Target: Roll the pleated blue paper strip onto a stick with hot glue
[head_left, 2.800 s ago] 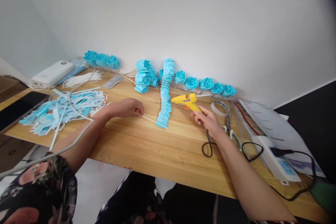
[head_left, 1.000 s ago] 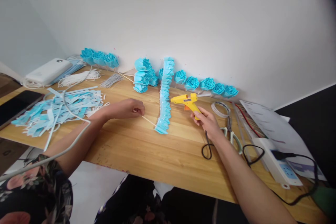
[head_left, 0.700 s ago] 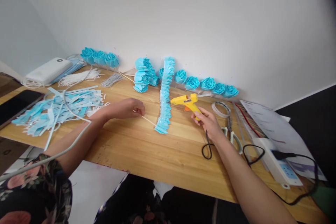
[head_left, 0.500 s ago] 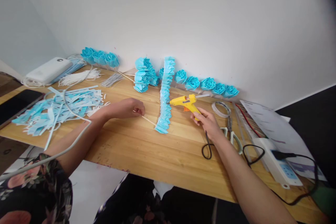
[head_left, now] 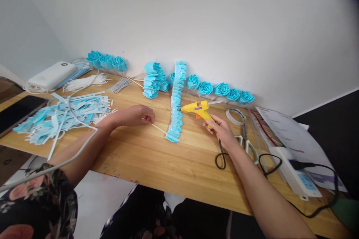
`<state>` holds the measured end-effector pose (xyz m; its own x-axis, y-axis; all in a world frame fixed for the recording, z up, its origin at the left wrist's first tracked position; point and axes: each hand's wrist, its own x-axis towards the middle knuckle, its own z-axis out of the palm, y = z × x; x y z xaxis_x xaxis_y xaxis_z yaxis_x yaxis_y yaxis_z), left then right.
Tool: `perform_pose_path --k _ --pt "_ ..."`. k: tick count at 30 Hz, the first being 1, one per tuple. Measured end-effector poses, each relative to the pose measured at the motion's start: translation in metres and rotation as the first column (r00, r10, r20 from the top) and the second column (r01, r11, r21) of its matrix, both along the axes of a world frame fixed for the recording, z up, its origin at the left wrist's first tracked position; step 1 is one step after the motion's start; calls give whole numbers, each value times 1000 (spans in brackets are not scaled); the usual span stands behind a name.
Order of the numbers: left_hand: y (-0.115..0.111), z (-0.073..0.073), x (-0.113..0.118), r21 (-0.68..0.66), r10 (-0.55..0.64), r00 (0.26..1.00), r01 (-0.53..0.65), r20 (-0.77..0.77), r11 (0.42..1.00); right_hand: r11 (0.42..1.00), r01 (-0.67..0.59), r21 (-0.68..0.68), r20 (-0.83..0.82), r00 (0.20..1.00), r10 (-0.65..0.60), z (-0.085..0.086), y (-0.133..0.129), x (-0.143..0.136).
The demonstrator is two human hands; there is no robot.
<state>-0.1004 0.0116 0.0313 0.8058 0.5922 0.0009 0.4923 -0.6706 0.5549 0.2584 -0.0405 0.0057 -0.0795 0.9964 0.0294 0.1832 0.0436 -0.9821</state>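
A long pleated strip of light-blue material (head_left: 176,102) runs from near the wall toward me on the wooden table. My left hand (head_left: 140,115) is closed around one end of a thin wooden stick (head_left: 159,128), whose other end meets the strip near its front end. In my right hand (head_left: 221,130) is a yellow glue gun (head_left: 198,109), gripped by its handle, with the nozzle at the strip's right edge. A clear glue stick (head_left: 215,102) pokes out of the gun's back. Whether glue is flowing cannot be made out.
Blue flowers (head_left: 221,89) line the wall, and more lie bunched on sticks (head_left: 153,80). Blue and white scraps (head_left: 67,117), a phone (head_left: 21,110) and a white power bank (head_left: 53,74) are left. Scissors (head_left: 246,143), a tape roll (head_left: 235,116) and a power strip (head_left: 297,175) are right.
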Motion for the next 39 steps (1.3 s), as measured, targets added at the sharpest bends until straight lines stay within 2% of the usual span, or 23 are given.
perform_pose_path --k 3,7,15,21,29,39 --pt "0 -1 0 -7 10 1000 -10 12 1000 1000 20 4 11 1000 -20 1 0 -1" --pt "1 -2 0 -16 2 1000 -1 22 1000 998 61 19 -68 996 -60 2 1 0" --pt "2 -3 -1 -6 4 1000 -4 3 1000 999 -2 32 -22 1000 3 -5 2 -2" --pt "2 -3 -1 -3 0 1000 0 -5 1000 999 -28 35 13 1000 28 -2 1 -9" --pt "2 -2 -1 -9 0 1000 0 -8 1000 999 -4 34 -60 998 6 -4 3 -5" --pt "2 -3 -1 2 2 1000 -2 -20 1000 999 -21 29 -9 1000 21 -2 2 -9"
